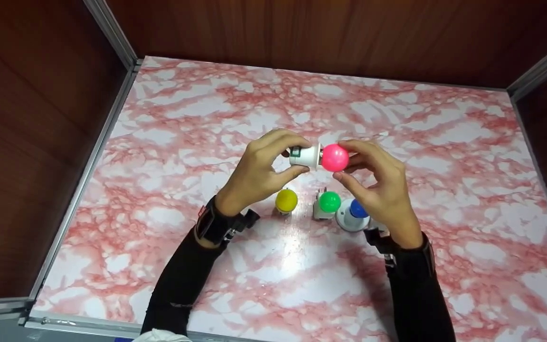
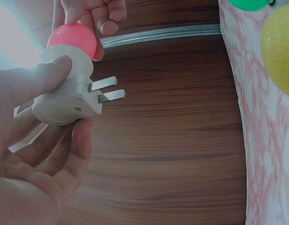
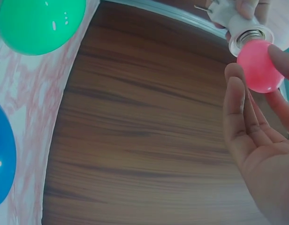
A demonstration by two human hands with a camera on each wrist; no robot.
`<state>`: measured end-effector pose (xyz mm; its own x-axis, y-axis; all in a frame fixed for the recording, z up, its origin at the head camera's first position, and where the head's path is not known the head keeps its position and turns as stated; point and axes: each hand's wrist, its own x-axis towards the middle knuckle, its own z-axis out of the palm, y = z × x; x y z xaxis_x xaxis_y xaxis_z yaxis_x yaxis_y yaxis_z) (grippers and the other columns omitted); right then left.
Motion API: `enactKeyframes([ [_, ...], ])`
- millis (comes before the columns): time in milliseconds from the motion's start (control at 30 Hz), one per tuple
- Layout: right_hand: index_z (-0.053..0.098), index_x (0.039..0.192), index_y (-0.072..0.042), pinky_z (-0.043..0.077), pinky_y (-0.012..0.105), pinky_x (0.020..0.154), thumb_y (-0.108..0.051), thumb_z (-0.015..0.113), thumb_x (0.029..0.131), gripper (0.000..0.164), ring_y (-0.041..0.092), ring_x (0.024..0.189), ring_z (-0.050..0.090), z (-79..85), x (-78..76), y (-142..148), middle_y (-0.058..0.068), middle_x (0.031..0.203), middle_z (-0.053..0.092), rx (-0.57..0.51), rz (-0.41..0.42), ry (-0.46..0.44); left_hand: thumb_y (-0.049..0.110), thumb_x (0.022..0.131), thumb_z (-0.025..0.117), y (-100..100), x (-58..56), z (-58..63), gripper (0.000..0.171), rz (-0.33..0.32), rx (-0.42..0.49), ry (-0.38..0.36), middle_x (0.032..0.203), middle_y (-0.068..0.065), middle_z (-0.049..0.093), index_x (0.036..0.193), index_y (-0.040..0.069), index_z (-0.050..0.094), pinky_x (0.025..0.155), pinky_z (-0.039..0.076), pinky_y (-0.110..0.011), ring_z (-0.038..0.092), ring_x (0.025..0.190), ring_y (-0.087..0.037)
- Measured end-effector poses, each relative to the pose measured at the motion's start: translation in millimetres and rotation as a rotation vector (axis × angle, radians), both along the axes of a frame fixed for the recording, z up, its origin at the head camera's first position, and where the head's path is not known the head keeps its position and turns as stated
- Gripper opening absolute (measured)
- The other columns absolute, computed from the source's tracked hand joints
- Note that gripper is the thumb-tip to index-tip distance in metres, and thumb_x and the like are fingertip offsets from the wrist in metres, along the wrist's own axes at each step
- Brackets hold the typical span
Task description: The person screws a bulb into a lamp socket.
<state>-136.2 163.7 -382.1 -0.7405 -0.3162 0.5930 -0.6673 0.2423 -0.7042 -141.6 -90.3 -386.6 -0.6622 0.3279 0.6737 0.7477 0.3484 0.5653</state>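
A white plug-in lamp socket (image 1: 305,156) with two flat metal prongs (image 2: 109,89) is gripped by my left hand (image 1: 266,164), thumb on one side and fingers on the other. My right hand (image 1: 380,178) pinches a round pink light bulb (image 1: 334,157) between thumb and fingers. The bulb's metal base sits at the socket's mouth (image 3: 250,40), with some screw thread showing in the right wrist view. Both are held up above the table, the bulb pointing right.
Below the hands on the marbled table (image 1: 159,213) stand a yellow bulb (image 1: 286,201), a green bulb (image 1: 329,202) in a white plug socket (image 1: 322,213), and a blue bulb (image 1: 359,209) on a round white base (image 1: 348,222), partly behind my right hand. Brown wooden panels (image 1: 302,38) wall the table.
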Motion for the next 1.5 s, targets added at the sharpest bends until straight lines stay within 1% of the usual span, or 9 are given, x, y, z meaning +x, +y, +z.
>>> enactKeyframes([
  [67, 0.069, 0.133, 0.000, 0.063, 0.018, 0.089, 0.011, 0.083, 0.083, 0.054, 0.002, 0.096, 0.075, -0.2, 0.0, 0.4, 0.018, 0.121, 0.076, 0.005, -0.003, -0.008, 0.020, 0.093, 0.083, 0.4, 0.0, 0.1, 0.033, -0.001, 0.003, 0.004, 0.117, -0.014, 0.076, 0.120, 0.002, 0.074, 0.088, 0.064, -0.035, 0.070, 0.102, -0.021],
  [267, 0.070, 0.132, -0.001, 0.062, 0.017, 0.085, 0.009, 0.082, 0.084, 0.051, 0.002, 0.093, 0.074, -0.5, -0.1, 0.6, 0.016, 0.117, 0.079, 0.009, -0.008, -0.024, 0.016, 0.091, 0.085, 1.6, 0.1, 0.5, 0.032, 0.010, 0.003, 0.031, 0.116, -0.013, 0.076, 0.118, 0.002, 0.074, 0.087, 0.063, -0.031, 0.070, 0.099, -0.020],
  [467, 0.070, 0.133, -0.002, 0.061, 0.015, 0.085, 0.007, 0.082, 0.086, 0.049, 0.000, 0.093, 0.074, -0.4, -0.7, -0.1, 0.016, 0.111, 0.080, 0.014, -0.018, -0.027, 0.020, 0.094, 0.082, 1.4, 0.6, 0.7, 0.031, 0.013, -0.005, 0.038, 0.116, -0.013, 0.076, 0.118, 0.002, 0.074, 0.088, 0.063, -0.033, 0.070, 0.101, -0.020],
  [633, 0.068, 0.135, -0.003, 0.062, 0.013, 0.083, 0.005, 0.079, 0.090, 0.047, -0.003, 0.093, 0.075, 0.6, -0.5, -1.7, 0.017, 0.103, 0.081, 0.017, -0.026, -0.028, 0.019, 0.093, 0.083, 1.5, 1.0, 0.2, 0.031, 0.019, -0.009, 0.034, 0.116, -0.012, 0.076, 0.119, 0.002, 0.074, 0.088, 0.062, -0.028, 0.069, 0.100, -0.020],
  [733, 0.069, 0.133, -0.003, 0.062, 0.014, 0.083, 0.004, 0.079, 0.090, 0.045, -0.003, 0.093, 0.075, 1.2, -0.5, -1.8, 0.017, 0.103, 0.081, 0.019, -0.029, -0.018, 0.017, 0.092, 0.084, 1.6, 1.3, -0.1, 0.032, 0.013, 0.003, 0.020, 0.115, -0.012, 0.076, 0.119, 0.002, 0.074, 0.085, 0.061, -0.025, 0.069, 0.097, -0.019],
  [967, 0.068, 0.137, -0.005, 0.062, 0.016, 0.082, 0.007, 0.086, 0.081, 0.060, 0.000, 0.088, 0.075, 2.6, 1.4, 1.4, 0.015, 0.107, 0.081, 0.053, -0.001, -0.002, 0.014, 0.090, 0.086, 1.4, 0.6, -0.4, 0.035, 0.012, 0.013, 0.003, 0.115, -0.012, 0.076, 0.119, 0.001, 0.073, 0.083, 0.060, -0.023, 0.069, 0.093, -0.018],
  [1167, 0.070, 0.133, -0.003, 0.062, 0.014, 0.081, 0.007, 0.087, 0.080, 0.057, -0.002, 0.087, 0.075, 1.9, 0.3, 1.9, 0.014, 0.106, 0.082, 0.067, -0.026, 0.051, 0.019, 0.092, 0.084, 0.9, 1.5, 1.2, 0.035, -0.007, 0.010, -0.014, 0.115, -0.012, 0.077, 0.120, 0.001, 0.074, 0.083, 0.060, -0.022, 0.069, 0.093, -0.017],
  [1333, 0.073, 0.128, -0.001, 0.062, 0.016, 0.086, 0.009, 0.089, 0.075, 0.056, 0.002, 0.098, 0.075, 2.5, -0.8, 2.1, 0.016, 0.116, 0.079, 0.041, -0.028, 0.104, 0.019, 0.093, 0.084, 0.3, 2.2, 2.5, 0.035, -0.032, 0.006, -0.042, 0.116, -0.011, 0.077, 0.122, 0.002, 0.074, 0.085, 0.060, -0.022, 0.069, 0.094, -0.016],
  [1500, 0.074, 0.124, 0.003, 0.063, 0.019, 0.094, 0.012, 0.090, 0.071, 0.055, 0.010, 0.110, 0.074, 2.0, -2.6, 1.7, 0.021, 0.122, 0.074, -0.008, 0.029, 0.164, 0.017, 0.091, 0.084, -0.4, 2.1, 1.8, 0.036, -0.050, -0.013, -0.055, 0.119, -0.011, 0.077, 0.124, 0.003, 0.074, 0.086, 0.060, -0.022, 0.070, 0.096, -0.016],
])
